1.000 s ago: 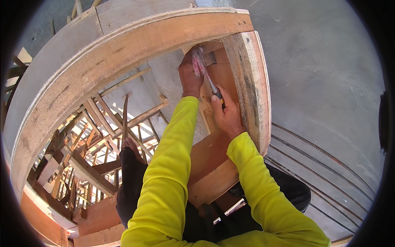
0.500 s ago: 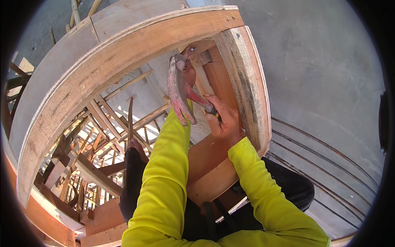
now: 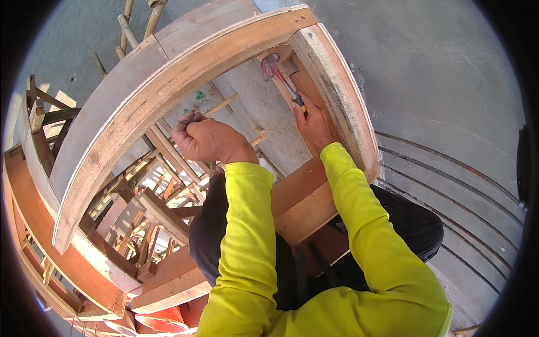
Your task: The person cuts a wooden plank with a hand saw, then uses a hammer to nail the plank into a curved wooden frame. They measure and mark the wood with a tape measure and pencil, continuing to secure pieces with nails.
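My right hand (image 3: 315,124) is wrapped round the dark-and-yellow grip of a claw hammer (image 3: 271,67). The hammer's worn red head lies against the light wooden strip inside the far corner of a timber frame (image 3: 332,78). My left hand (image 3: 213,139) is held apart from the hammer, over the frame's opening, its fingers curled into a fist. Whatever the left fingers hold, if anything, is hidden. A curved, plywood-edged timber (image 3: 185,67) arches beyond both hands.
Below the opening are crossed wooden braces (image 3: 165,216) and a lower floor. Several steel bars (image 3: 449,168) stick out beside the grey concrete surface (image 3: 432,84) at right. Bamboo poles (image 3: 154,19) stand at the far left. An orange-red cone-shaped object (image 3: 163,319) shows at the lower left.
My left hand has come away from the far corner, moving left and nearer. The hammer has moved farther away, its head now against the wood in that corner. The view has shifted slightly.
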`<state>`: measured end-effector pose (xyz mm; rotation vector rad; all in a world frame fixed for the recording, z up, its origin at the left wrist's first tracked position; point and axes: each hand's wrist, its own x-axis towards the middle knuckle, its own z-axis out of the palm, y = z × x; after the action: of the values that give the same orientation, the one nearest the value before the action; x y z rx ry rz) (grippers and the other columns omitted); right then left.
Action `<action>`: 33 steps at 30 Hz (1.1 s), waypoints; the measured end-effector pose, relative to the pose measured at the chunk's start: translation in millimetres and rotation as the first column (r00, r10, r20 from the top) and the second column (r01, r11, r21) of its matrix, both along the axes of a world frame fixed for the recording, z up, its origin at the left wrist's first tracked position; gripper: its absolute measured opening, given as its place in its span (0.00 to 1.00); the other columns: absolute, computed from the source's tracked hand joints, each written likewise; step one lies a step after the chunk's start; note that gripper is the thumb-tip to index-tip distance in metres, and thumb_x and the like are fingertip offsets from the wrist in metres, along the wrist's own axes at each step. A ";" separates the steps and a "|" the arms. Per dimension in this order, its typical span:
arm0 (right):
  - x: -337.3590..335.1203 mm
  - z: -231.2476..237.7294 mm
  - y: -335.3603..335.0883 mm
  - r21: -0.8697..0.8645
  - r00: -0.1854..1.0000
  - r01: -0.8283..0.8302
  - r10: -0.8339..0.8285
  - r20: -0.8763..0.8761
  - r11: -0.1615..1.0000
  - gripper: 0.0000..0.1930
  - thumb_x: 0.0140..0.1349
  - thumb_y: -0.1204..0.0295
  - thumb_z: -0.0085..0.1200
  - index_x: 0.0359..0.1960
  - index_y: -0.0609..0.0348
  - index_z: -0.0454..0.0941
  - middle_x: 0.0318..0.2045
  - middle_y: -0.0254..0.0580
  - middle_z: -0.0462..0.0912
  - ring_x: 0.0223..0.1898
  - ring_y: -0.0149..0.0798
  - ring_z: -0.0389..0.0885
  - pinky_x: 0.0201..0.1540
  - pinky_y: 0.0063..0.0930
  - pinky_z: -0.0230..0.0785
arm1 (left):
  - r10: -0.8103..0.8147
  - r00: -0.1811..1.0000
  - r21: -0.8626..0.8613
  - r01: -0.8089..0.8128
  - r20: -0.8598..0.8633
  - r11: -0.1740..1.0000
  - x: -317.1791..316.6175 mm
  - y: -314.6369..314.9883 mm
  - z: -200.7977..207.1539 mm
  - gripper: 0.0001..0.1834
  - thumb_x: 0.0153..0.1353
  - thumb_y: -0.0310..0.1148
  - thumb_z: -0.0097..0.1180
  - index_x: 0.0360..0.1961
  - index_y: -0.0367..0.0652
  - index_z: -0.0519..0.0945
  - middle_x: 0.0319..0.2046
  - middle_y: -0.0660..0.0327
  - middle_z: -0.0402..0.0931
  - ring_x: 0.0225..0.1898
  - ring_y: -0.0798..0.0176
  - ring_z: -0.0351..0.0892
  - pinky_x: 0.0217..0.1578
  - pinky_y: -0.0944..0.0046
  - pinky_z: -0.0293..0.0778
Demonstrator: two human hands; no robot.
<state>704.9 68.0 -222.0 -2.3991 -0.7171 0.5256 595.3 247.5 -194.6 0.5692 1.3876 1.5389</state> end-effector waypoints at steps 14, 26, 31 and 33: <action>-24.4 7.8 8.6 0.064 0.947 -0.296 0.284 0.152 0.953 0.19 0.67 0.66 0.58 0.57 0.56 0.75 0.40 0.52 0.85 0.37 0.55 0.85 0.38 0.39 0.76 | -0.088 -0.061 -0.107 0.634 -0.994 0.766 -214.7 200.6 19.0 0.17 0.67 0.40 0.49 0.46 0.46 0.86 0.42 0.54 0.86 0.47 0.50 0.83 0.48 0.55 0.76; -25.9 12.2 16.6 0.102 0.932 -0.328 0.305 0.194 0.939 0.18 0.67 0.61 0.58 0.50 0.60 0.75 0.32 0.56 0.84 0.32 0.59 0.84 0.35 0.46 0.74 | -0.171 -0.007 -0.141 0.607 -0.985 0.782 -204.3 193.3 27.3 0.17 0.66 0.41 0.49 0.44 0.48 0.88 0.35 0.53 0.86 0.37 0.54 0.87 0.40 0.57 0.78; -7.2 -2.2 3.4 0.046 0.887 -0.419 0.398 0.236 0.907 0.17 0.69 0.59 0.56 0.48 0.62 0.75 0.29 0.56 0.83 0.32 0.60 0.83 0.36 0.47 0.73 | -0.176 0.013 -0.128 0.630 -0.984 0.766 -204.1 193.8 25.8 0.18 0.66 0.41 0.48 0.43 0.48 0.89 0.35 0.53 0.86 0.36 0.53 0.87 0.39 0.58 0.78; 14.8 -15.9 13.4 -0.093 0.978 -0.111 0.125 0.164 0.989 0.17 0.69 0.59 0.56 0.47 0.62 0.75 0.29 0.56 0.82 0.33 0.60 0.83 0.37 0.48 0.73 | -0.166 -0.004 -0.132 0.630 -0.986 0.766 -203.4 196.0 24.1 0.18 0.66 0.41 0.48 0.43 0.48 0.89 0.36 0.53 0.86 0.36 0.53 0.86 0.39 0.58 0.78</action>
<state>719.7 81.4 -237.9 -2.5125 -0.9331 0.4089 392.0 443.5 -170.5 2.4136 1.5195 0.7166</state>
